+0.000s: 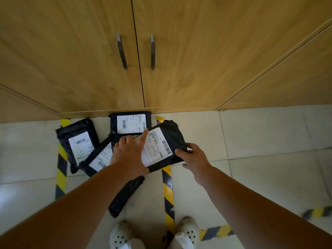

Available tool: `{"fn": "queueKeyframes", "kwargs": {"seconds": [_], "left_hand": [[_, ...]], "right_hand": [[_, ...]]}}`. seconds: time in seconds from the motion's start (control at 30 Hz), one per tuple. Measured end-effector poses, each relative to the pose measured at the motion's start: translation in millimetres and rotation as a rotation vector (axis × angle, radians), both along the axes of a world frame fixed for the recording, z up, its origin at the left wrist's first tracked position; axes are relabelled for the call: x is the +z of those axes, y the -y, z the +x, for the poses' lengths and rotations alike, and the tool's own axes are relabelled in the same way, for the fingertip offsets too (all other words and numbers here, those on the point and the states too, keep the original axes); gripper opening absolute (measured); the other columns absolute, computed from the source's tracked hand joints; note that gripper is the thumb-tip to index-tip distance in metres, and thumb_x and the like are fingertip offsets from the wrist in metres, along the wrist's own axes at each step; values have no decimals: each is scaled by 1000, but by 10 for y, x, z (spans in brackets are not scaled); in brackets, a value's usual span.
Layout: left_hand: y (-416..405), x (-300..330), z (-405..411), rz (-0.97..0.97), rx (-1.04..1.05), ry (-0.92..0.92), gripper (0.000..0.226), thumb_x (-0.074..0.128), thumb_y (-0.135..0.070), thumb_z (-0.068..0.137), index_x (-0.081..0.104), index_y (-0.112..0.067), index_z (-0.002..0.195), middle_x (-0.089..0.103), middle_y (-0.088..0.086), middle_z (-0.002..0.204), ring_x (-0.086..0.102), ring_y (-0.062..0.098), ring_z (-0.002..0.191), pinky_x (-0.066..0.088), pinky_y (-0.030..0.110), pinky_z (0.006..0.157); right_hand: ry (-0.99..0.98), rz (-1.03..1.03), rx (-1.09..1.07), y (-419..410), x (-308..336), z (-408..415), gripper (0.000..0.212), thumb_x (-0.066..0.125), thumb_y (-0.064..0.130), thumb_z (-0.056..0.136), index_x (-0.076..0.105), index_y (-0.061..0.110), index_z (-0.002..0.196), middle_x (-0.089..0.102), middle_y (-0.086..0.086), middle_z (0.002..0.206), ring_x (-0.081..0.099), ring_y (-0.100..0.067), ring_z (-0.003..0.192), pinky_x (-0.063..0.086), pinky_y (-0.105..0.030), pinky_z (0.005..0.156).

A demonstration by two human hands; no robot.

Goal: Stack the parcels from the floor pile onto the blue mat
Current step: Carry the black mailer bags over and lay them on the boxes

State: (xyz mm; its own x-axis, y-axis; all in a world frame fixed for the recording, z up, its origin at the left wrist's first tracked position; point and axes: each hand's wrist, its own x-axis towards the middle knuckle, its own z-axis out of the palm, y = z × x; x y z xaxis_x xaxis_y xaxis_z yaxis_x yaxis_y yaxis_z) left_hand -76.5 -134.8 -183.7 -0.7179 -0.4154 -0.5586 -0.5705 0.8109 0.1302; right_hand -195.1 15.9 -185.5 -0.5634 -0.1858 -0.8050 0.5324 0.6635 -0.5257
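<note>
Several black plastic parcels with white labels lie on the tiled floor in front of a wooden cabinet. The nearest parcel (pixel 165 141) is lifted at an angle between both hands. My left hand (pixel 129 155) lies flat on its label with the index finger stretched out. My right hand (pixel 194 157) grips its right edge, thumb on top. Another parcel (pixel 130 124) rests against the cabinet base. Two more parcels (pixel 79 141) (pixel 99 159) overlap at the left. A further black parcel (pixel 125 193) lies partly under my left forearm. No blue mat is in view.
Yellow-and-black hazard tape (pixel 168 194) marks a rectangle on the floor around the pile. The wooden cabinet doors (pixel 136 69) with two metal handles stand directly ahead. My feet in white clogs (pixel 122 234) are at the bottom edge. Pale tiles (pixel 260 150) extend to the right.
</note>
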Motion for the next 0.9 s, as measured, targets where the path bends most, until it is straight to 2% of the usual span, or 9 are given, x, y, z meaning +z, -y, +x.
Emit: {"fn": "queueKeyframes", "kwargs": {"seconds": [0.07, 0.17, 0.3, 0.47, 0.57, 0.63, 0.77, 0.9], "left_hand": [[30, 483, 101, -1, 22, -15, 125, 71, -58, 64, -20, -32, 145, 28, 10, 135, 31, 28, 125, 29, 42, 108], [67, 1202, 239, -20, 61, -34, 123, 69, -61, 64, -21, -33, 144, 28, 10, 135, 31, 29, 126, 30, 42, 108], [88, 2108, 476, -15, 147, -66, 122, 67, -63, 64, -19, -32, 145, 30, 11, 133, 33, 29, 124, 31, 42, 107], [87, 3101, 796, -13, 273, -165, 120, 62, -65, 64, -19, -30, 146, 31, 8, 132, 31, 27, 124, 29, 39, 107], [108, 3587, 970, 9, 352, -217, 122, 63, -68, 63, -19, -31, 145, 27, 8, 137, 27, 27, 128, 26, 39, 110], [149, 3909, 1086, 35, 378, -269, 122, 62, -69, 63, -19, -32, 146, 24, 6, 140, 25, 26, 131, 24, 40, 111], [271, 4413, 1380, 32, 377, -380, 109, 43, -81, 65, -13, -35, 148, 21, -1, 147, 24, 23, 135, 22, 41, 112], [416, 4787, 1666, 29, 472, -466, 88, 50, -60, 85, -2, -33, 150, 28, -3, 148, 30, 23, 134, 28, 40, 110]], "right_hand": [[26, -51, -2, 82, 481, 20, 34, 71, 15, 82, 54, 14, 112, 62, -10, 104, 61, -29, 101, 51, -43, 93], [27, -105, 13, 198, 1174, 74, 33, 70, 10, 82, 54, 12, 111, 63, -12, 104, 62, -30, 102, 51, -42, 92], [59, -212, -102, 326, 2080, 214, 34, 72, 10, 81, 55, 11, 110, 65, -15, 106, 64, -23, 91, 54, -29, 72], [67, -306, -172, 532, 3141, 420, 37, 76, 7, 76, 53, 10, 104, 64, -18, 107, 65, -29, 98, 55, -36, 83], [22, -353, -128, 678, 3750, 522, 41, 76, 5, 74, 52, 8, 108, 65, -18, 106, 65, -29, 92, 55, -33, 73], [-13, -385, -108, 766, 4131, 583, 38, 76, 3, 74, 53, 8, 104, 65, -18, 103, 65, -27, 87, 54, -32, 70], [-81, -431, -69, 891, 4765, 682, 38, 76, 1, 74, 50, 10, 100, 65, -15, 95, 64, -26, 81, 54, -34, 69], [-125, -484, -33, 988, 5254, 786, 37, 76, 1, 74, 47, 13, 93, 64, -15, 95, 63, -29, 84, 53, -41, 77]]}}
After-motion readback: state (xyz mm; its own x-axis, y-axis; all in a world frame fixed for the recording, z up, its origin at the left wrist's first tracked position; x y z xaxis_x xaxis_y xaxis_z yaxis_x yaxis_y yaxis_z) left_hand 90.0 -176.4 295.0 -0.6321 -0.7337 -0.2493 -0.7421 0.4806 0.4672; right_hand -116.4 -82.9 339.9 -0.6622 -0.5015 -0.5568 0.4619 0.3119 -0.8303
